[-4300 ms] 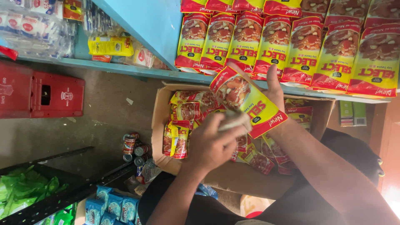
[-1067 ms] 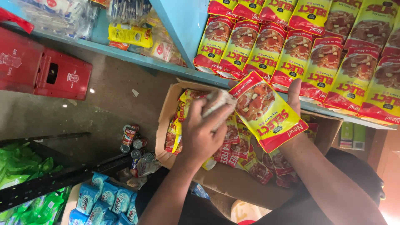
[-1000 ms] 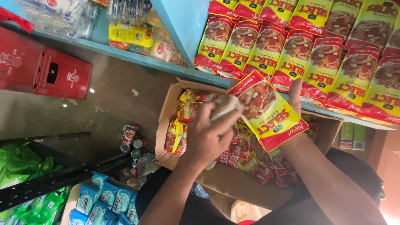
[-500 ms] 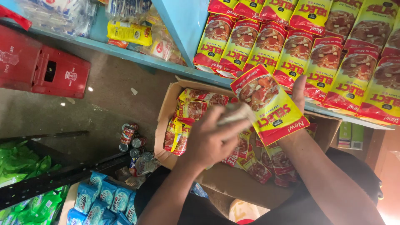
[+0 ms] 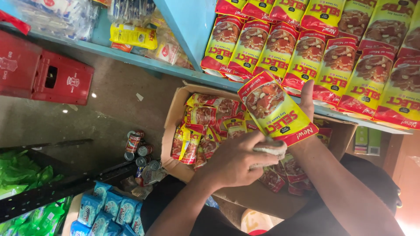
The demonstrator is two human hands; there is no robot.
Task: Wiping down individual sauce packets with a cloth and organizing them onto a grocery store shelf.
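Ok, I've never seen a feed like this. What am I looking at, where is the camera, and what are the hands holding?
There is no machine here, just a person's two bare hands. The single picture comes from a camera worn on that person's head, looking down along their arms, so it sits tilted.

The left hand has its fingers closed on a small cloth, pressed against a pouch. The right hand holds that red and yellow pouch up from behind.

Below the hands is an open cardboard box with more of the same pouches in it. A blue shelf above carries a row of them.

On the floor are some cans, a red crate and blue packs.
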